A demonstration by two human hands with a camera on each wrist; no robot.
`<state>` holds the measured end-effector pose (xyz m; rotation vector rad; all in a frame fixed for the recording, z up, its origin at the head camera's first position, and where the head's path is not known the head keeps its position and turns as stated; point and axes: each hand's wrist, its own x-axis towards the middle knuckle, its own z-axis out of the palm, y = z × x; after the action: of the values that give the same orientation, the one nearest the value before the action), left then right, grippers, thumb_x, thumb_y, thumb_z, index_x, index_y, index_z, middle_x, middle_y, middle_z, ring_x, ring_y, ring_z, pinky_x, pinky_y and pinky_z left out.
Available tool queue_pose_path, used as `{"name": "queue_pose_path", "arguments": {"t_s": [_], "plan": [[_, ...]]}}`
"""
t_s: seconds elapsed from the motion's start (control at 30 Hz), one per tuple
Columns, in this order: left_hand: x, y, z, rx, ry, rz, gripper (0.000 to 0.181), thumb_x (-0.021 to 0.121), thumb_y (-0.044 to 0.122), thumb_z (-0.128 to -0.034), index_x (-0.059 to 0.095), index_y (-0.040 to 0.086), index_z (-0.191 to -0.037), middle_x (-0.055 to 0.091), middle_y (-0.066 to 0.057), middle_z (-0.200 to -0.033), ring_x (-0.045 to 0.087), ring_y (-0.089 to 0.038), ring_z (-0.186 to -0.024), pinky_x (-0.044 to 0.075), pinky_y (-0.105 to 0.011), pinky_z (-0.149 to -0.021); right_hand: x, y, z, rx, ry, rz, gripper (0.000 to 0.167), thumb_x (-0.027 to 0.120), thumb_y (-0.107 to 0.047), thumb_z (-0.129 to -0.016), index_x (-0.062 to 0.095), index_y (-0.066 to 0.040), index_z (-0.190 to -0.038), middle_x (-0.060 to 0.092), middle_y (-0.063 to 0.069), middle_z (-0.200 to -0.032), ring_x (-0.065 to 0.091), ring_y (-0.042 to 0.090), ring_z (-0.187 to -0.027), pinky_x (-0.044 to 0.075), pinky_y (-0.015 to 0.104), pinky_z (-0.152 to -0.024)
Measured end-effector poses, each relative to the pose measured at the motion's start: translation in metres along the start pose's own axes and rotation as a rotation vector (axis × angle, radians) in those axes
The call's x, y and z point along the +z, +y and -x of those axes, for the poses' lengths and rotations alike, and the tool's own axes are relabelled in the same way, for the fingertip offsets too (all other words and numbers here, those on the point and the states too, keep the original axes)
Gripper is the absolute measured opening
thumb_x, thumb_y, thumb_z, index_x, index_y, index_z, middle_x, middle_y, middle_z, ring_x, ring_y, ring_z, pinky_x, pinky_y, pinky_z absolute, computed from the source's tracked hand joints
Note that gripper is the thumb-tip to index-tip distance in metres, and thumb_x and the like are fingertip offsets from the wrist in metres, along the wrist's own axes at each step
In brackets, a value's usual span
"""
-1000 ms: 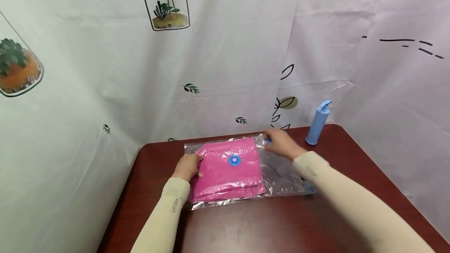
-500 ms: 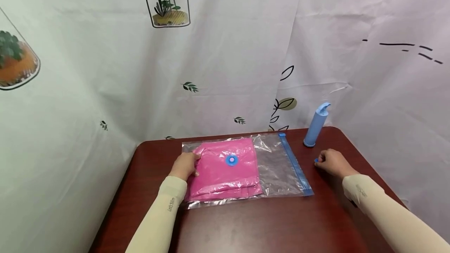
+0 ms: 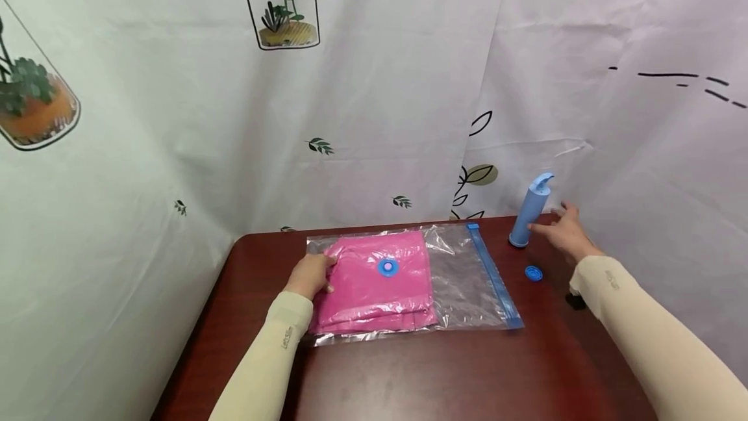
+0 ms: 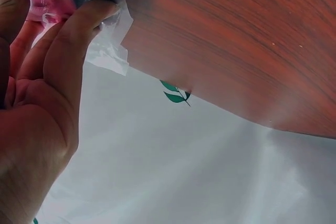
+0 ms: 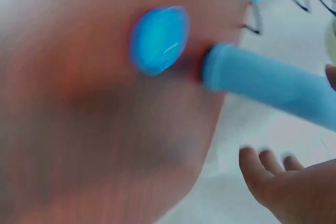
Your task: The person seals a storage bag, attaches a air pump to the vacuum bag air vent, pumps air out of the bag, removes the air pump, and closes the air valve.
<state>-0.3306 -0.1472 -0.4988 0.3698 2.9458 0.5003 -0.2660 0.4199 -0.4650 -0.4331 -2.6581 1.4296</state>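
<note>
A clear vacuum storage bag (image 3: 458, 281) lies flat on the table with a folded pink cloth (image 3: 365, 294) inside. On its top sits a round blue valve (image 3: 388, 267), and a blue zip strip (image 3: 493, 278) runs down its right end. My left hand (image 3: 308, 276) grips the bag's left edge; in the left wrist view its fingers bend against the plastic (image 4: 110, 53). Spread fingers and thumb show on my right hand (image 3: 565, 236), beside a blue hand pump (image 3: 530, 213) standing upright. Whether the thumb touches the pump, I cannot tell. A blue valve cap (image 3: 534, 273) lies in front of the pump.
The dark red wooden table (image 3: 403, 375) ends at a white printed curtain (image 3: 362, 115) behind and at both sides. A small black object (image 3: 575, 301) shows beneath my right wrist.
My right hand went from the bag's zip end rightward with the blue cap, set it on the table and let go, then moved up to the pump. The left hand stayed on the bag.
</note>
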Motion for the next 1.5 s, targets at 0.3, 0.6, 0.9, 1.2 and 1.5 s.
{"name": "queue_pose_path", "arguments": {"t_s": [0.3,0.6,0.9,1.2,1.5], "plan": [[0.007,-0.012,-0.006,0.038,0.030,-0.022,0.079,0.103,0.011,-0.0780,0.074,0.015,-0.151,0.081,-0.015,-0.114,0.066,-0.026,-0.092,0.063,-0.044,-0.087,0.017,-0.016,-0.023,0.002,-0.051,-0.088,0.103,0.056,-0.008,-0.115,-0.029,0.004,-0.173,-0.014,0.046,-0.180,0.002,0.070,-0.168,0.020,0.081,-0.136],[0.000,-0.001,0.000,0.016,0.032,-0.021,0.077,0.101,0.010,-0.0784,0.074,0.013,-0.151,0.079,-0.012,-0.106,0.066,-0.026,-0.091,0.063,-0.043,-0.086,0.043,-0.066,-0.021,-0.188,-0.065,0.104,0.082,0.069,-0.015,-0.111,0.023,0.014,-0.172,0.039,0.047,-0.169,0.044,0.066,-0.156,0.041,0.079,-0.127],[0.016,-0.022,-0.018,0.043,0.042,-0.028,0.078,0.102,0.013,-0.0789,0.074,0.016,-0.152,0.079,-0.013,-0.106,0.068,-0.028,-0.090,0.063,-0.042,-0.083,0.152,-0.153,0.014,-0.341,-0.384,-0.076,0.082,0.084,-0.018,-0.102,0.041,0.005,-0.168,0.061,0.035,-0.159,0.062,0.053,-0.149,0.051,0.065,-0.127],[0.001,-0.003,0.000,0.009,0.004,0.013,0.070,0.095,0.006,-0.0865,0.073,0.013,-0.153,0.075,-0.012,-0.097,0.066,-0.024,-0.084,0.062,-0.039,-0.081,0.222,-0.171,0.027,-0.332,-0.421,-0.064,0.075,0.085,-0.016,-0.102,0.048,-0.002,-0.165,0.066,0.028,-0.156,0.066,0.048,-0.146,0.057,0.062,-0.121],[0.045,-0.051,-0.044,0.058,0.044,-0.019,0.079,0.103,0.017,-0.0781,0.075,0.021,-0.152,0.080,-0.016,-0.113,0.066,-0.025,-0.084,0.060,-0.039,-0.076,0.231,-0.175,0.036,-0.392,-0.411,0.007,0.074,0.087,-0.019,-0.101,0.051,-0.004,-0.163,0.068,0.025,-0.156,0.069,0.047,-0.143,0.059,0.061,-0.119]]}}
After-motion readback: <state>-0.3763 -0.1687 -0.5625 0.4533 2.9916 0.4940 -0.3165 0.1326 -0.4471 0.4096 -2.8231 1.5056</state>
